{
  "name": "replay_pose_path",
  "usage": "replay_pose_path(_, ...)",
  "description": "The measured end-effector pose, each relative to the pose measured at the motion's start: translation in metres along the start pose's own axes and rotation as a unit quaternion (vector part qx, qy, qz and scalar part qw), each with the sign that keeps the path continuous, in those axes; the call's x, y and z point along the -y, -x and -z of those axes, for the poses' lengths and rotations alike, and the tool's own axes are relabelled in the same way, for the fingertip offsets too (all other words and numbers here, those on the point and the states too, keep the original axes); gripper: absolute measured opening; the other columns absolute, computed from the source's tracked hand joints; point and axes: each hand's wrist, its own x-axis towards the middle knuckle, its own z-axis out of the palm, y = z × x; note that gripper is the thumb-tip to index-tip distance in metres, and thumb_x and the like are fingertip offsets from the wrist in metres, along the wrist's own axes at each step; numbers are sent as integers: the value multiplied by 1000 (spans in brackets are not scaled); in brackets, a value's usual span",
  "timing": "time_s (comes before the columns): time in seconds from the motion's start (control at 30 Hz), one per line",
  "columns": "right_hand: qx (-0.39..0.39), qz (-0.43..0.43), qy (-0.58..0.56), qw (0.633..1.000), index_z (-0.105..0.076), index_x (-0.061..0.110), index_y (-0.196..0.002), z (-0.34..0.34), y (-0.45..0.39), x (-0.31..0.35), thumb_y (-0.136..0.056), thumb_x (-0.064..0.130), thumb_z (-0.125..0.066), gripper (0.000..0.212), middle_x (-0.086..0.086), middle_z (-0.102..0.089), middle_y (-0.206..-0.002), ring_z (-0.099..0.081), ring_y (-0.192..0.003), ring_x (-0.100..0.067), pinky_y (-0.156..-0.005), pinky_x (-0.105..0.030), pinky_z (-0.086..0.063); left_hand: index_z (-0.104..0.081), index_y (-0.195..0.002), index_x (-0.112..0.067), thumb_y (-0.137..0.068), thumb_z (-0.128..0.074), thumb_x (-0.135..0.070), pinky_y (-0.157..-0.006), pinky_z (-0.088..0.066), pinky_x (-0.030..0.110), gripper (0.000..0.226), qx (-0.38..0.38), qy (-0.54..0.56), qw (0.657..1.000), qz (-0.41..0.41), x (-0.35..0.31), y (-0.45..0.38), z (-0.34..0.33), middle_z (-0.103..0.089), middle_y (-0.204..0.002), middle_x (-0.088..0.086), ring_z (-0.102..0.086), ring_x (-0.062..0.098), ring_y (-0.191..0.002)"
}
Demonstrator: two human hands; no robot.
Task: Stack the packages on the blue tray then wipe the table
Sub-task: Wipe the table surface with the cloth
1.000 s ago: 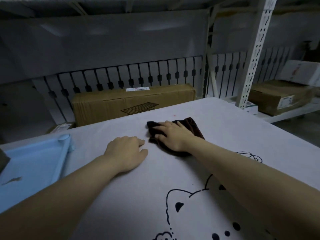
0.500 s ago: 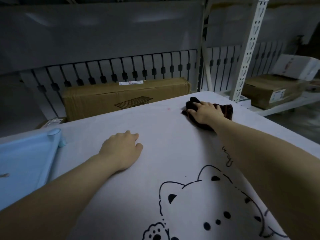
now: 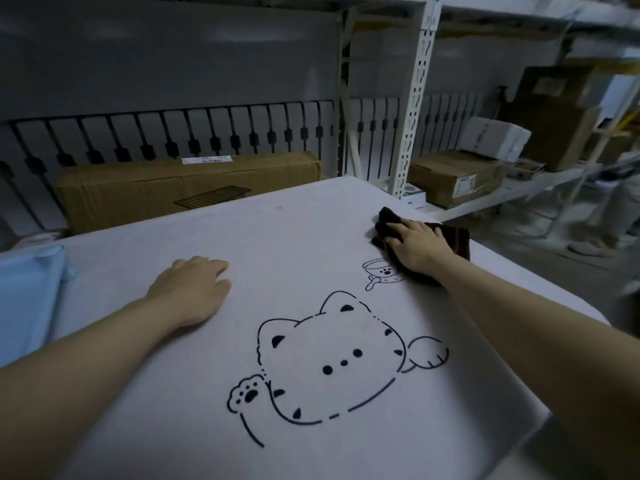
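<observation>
Storage shelving (image 3: 417,98) with cardboard boxes (image 3: 187,188) is seen behind a grey table (image 3: 277,237) printed with a cartoon cat (image 3: 332,358). At the far left edge a blue tray (image 3: 27,299) is set on the table; beside it the left hand (image 3: 194,292) is laid flat, fingers relaxed, nothing held. Near the right edge a dark cloth (image 3: 457,237) is pressed to the table under the spread fingers of the right hand (image 3: 415,247).

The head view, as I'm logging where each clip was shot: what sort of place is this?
Probably a storeroom or warehouse: slotted metal shelving, cardboard boxes on its shelves, and a long carton behind the table.
</observation>
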Motion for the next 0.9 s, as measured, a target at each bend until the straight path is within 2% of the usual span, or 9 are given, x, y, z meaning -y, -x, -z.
replay_pose_path(0.17, 23, 116, -13, 993, -35, 36, -151, 1, 70, 40, -104, 44, -33, 48, 2, -23, -163, -18, -150, -21, -120, -50, -10, -31, -153, -21, -102, -38, -39, -116, -28, 41, 53, 19, 40, 999, -25, -21, 29, -7, -31, -158, 6, -26, 31, -144)
replay_pose_path(0.23, 24, 191, 0, 981, -36, 36, -150, -1, 109, 69, -103, 44, -35, 47, 1, -24, -163, -19, -149, -21, -119, -46, -13, -29, -153, -20, -103, -37, -35, -117, -26, 42, 53, 12, 73, 997, -18, -26, 38, -12, -30, -159, 6, -24, 32, -145)
replay_pose_path(0.3, 30, 280, -2, 960, -37, 35, -150, -5, 150, 99, -103, 44, -38, 48, 1, -24, -164, -18, -149, -21, -120, -46, -13, -32, -152, -18, -103, -37, -31, -117, -26, 42, 51, -11, 103, 994, -16, -30, 44, -17, -34, -156, 9, -27, 32, -144)
replay_pose_path(0.4, 61, 399, -34, 914, -40, 33, -150, -14, 208, 130, -102, 41, -44, 49, 1, -23, -164, -13, -151, -23, -121, -46, -2, -43, -145, -15, -101, -38, -24, -115, -30, 42, 45, -57, 151, 987, -16, -37, 54, -20, -45, -148, 15, -35, 35, -139)
replay_pose_path(0.5, 73, 446, -48, 891, -43, 32, -148, -19, 228, 127, -101, 40, -47, 48, 2, -27, -163, -13, -152, -20, -122, -44, 0, -50, -141, -15, -101, -40, -25, -114, -32, 41, 42, -56, 159, 985, -26, -47, 64, -22, -48, -146, 15, -39, 36, -137)
replay_pose_path(0.57, 52, 421, -43, 904, -45, 31, -147, -14, 212, 106, -101, 42, -47, 47, 4, -31, -161, -21, -150, -17, -121, -45, -10, -54, -137, -16, -99, -43, -29, -112, -34, 41, 42, -46, 153, 986, -41, -54, 73, -24, -50, -144, 13, -41, 35, -135)
replay_pose_path(0.67, 8, 293, -13, 956, -45, 35, -145, 2, 167, 57, -100, 50, -40, 48, 10, -34, -159, -33, -144, -16, -114, -46, -26, -56, -135, -18, -97, -47, -37, -111, -35, 41, 43, -35, 131, 988, -67, -67, 87, -26, -51, -142, 6, -39, 32, -135)
replay_pose_path(0.8, 9, 75, -3, 997, -37, 37, -149, 16, 125, -19, -101, 52, -34, 50, 6, -30, -161, -27, -146, -19, -118, -48, -19, -57, -129, -21, -94, -40, -52, -111, -34, 43, 50, 6, 99, 990, -99, -78, 104, -28, -50, -140, 6, -35, 27, -135)
replay_pose_path(0.9, -5, -33, -4, 999, -34, 36, -151, 21, 127, -59, -101, 53, -31, 53, 3, -28, -162, -25, -148, -20, -120, -51, -14, -45, -144, -23, -98, -46, -44, -117, -26, 37, 51, 5, 89, 991, -102, -80, 114, -31, -36, -154, 2, -25, 25, -144)
